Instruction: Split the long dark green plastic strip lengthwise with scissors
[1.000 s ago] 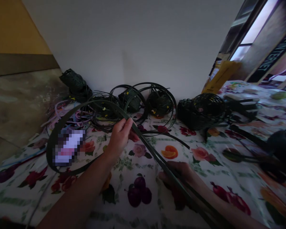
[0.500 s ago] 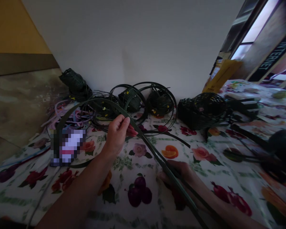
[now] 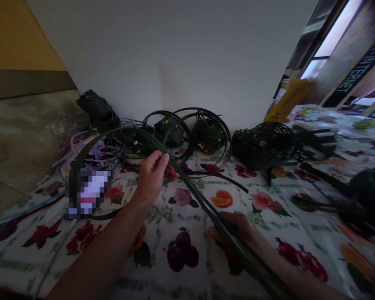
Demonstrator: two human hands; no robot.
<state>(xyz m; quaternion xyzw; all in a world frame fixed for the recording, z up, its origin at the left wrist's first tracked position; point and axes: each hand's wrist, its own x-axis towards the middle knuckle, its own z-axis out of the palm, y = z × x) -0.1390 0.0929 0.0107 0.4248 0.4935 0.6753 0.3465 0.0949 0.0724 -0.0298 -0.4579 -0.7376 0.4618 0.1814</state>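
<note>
My left hand point(image 3: 153, 177) is closed, thumb against fingers, on a long dark green plastic strip point(image 3: 196, 192). From that pinch the strip arches up and over to the left, then bends down toward a pixelated patch. On the other side it slants down to the lower right, doubled into two lengths. My right hand point(image 3: 233, 233) is lower down, closed around the strip, with the lengths crossing in front of it and hiding part of its fingers. Behind my left hand lie loose coils of the same dark strip point(image 3: 228, 146).
Dark woven baskets point(image 3: 208, 133) with small yellow bits stand along the white wall point(image 3: 187, 54). Another woven basket point(image 3: 262, 143) is to the right. Lilac strips point(image 3: 81, 152) lie tangled at the left. A fruit-and-flower tablecloth point(image 3: 203, 254) covers the table; a pale cable point(image 3: 53, 258) crosses its left side.
Very little differs. Both hands keep their hold on the strip in nearly the same place, and the view has shifted slightly.
</note>
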